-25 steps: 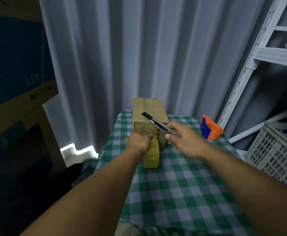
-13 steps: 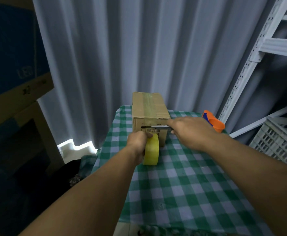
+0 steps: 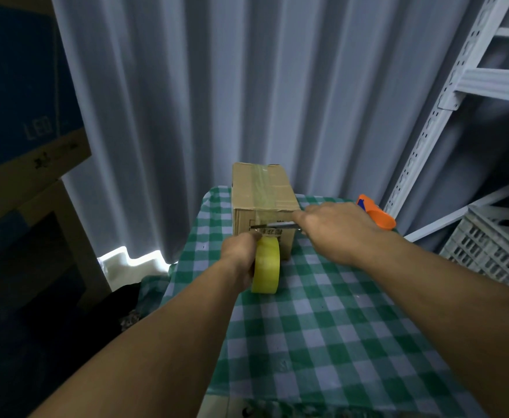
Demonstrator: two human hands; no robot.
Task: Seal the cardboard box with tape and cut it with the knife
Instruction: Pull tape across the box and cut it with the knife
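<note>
Box [image 3: 262,191] sits at the far end of the table [image 3: 322,327], on the green checked cloth, a strip of clear tape running along its top and down the near face. Right up against that near face stands the yellow tape roll [image 3: 266,265], on edge, and the left hand [image 3: 239,250] is wrapped around its left side, gripping it firmly. Across the front of the box, just above the roll, lies the knife [image 3: 274,227], level, blade pointing left. The right hand [image 3: 334,227] is closed round its handle, fingers curled tight, holding the blade against the taped face. Whether the edge is biting the tape — can't tell. Off to the right, behind that hand, an orange and blue dispenser [image 3: 376,214]. Grey curtain [image 3: 247,86] behind, white crate [image 3: 494,248] at the right.
</note>
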